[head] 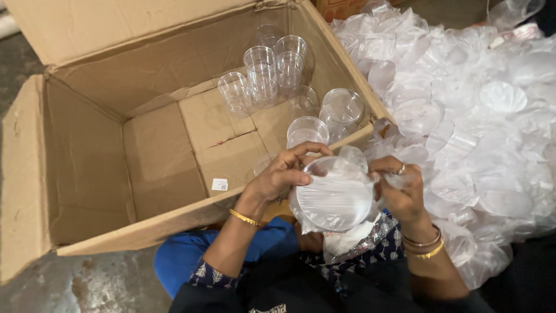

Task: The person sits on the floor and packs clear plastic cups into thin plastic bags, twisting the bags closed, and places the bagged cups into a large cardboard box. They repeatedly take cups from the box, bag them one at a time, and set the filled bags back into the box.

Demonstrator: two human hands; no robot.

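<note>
Concrete floor (98, 284), cardboard box (87, 174): both hands' fingers (301, 152) closed on light, crinkly, slippery wrapped lid stack (336, 197), rim-held.

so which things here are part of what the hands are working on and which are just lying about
In hand:
- left hand and right hand, both gripping the round clear plastic lid stack in a thin clear bag
- clear plastic cups standing in the open brown cardboard box
- heap of bagged clear plastic lids at the right

Lying about:
- grey concrete floor
- small white sticker in the box
</note>
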